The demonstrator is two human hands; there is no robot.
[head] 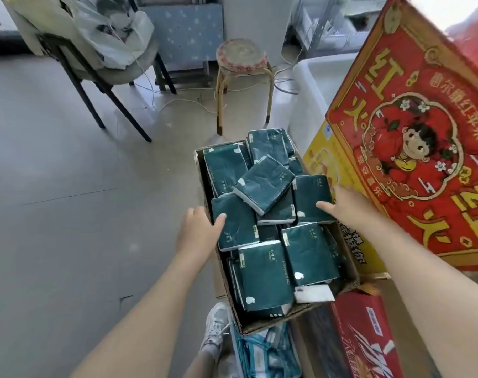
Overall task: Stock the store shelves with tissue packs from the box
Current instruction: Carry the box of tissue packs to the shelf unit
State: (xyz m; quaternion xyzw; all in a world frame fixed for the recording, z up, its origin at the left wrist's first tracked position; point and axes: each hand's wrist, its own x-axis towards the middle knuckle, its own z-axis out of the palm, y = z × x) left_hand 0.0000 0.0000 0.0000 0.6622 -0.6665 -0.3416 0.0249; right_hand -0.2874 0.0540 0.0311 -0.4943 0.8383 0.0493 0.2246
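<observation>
Gripping the box (262,324) by its 2 long sides, both hands reach in from the bottom of the frame: the left hand (199,227) straddles the left wall, thumb (222,217) inside on a pack and fingers curled down the outside, while the right hand (344,208) sits on the right edge with its thumb (325,206) lying on another pack and its fingers dropping between the box and a yellow carton (325,165) (the wall itself is hidden there). Dark green packs (265,184) fill the box at centre frame, heaped loosely, 1 lying tilted on top of the others. A big red carton (412,148) leans across the right side of the frame, and a smaller red one (360,331) lies at lower right, just beside the box's near corner. Blue-wrapped bundles (262,353) lie under the box's near end, next to a white shoe (214,326). On the grey floor (68,186) toward the top stand a round stool (242,57) and, upper left, a chair (117,66) piled with a plastic bag (109,34).
</observation>
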